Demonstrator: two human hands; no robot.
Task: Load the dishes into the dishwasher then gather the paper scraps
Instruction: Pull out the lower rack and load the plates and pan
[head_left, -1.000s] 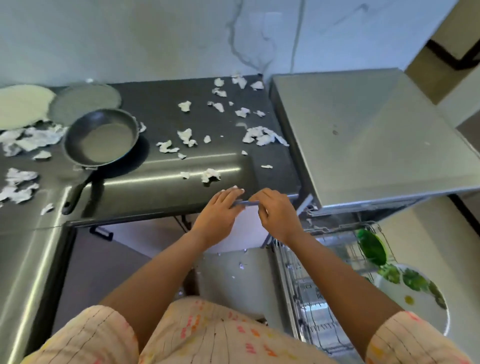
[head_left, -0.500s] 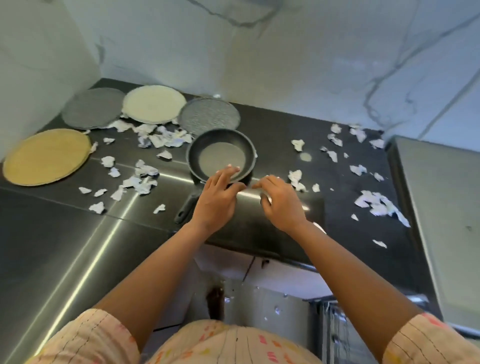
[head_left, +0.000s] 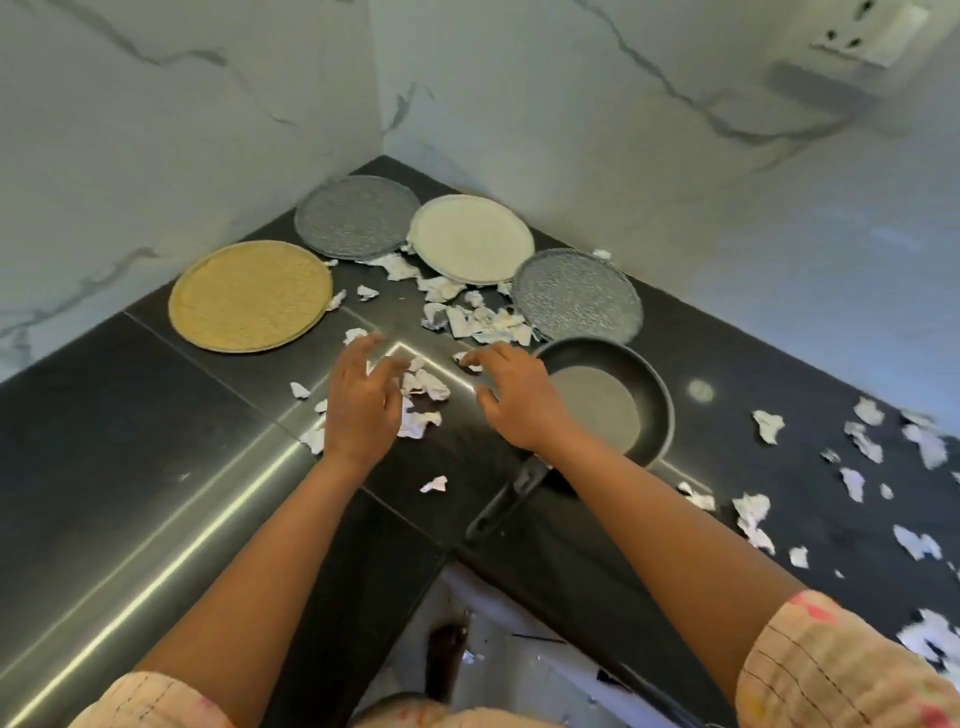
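Tabletop (head_left: 156, 467): dark, L-shaped, set in a marble-walled corner; carries everything below.

Four round plates: yellow plate (head_left: 249, 296), two grey plates (head_left: 357, 215) and (head_left: 576, 296), cream plate (head_left: 470, 238), lying flat near the corner. We judge these dishes not yet loaded.

Frying pan (head_left: 602, 402): just beside our right hand, handle toward us.

Left hand (head_left: 361, 410) and right hand (head_left: 519, 402): both spread wide, fingers loosely bent, holding nothing, over the central scraps.

Paper scraps (head_left: 470, 322): crumpled, one cluster between plates and hands, another scatter (head_left: 862, 441) at far right.

Risk: sweeping inward, we could knock the pan or slide scraps under plate rims; light pieces near the edge may flutter to the floor.
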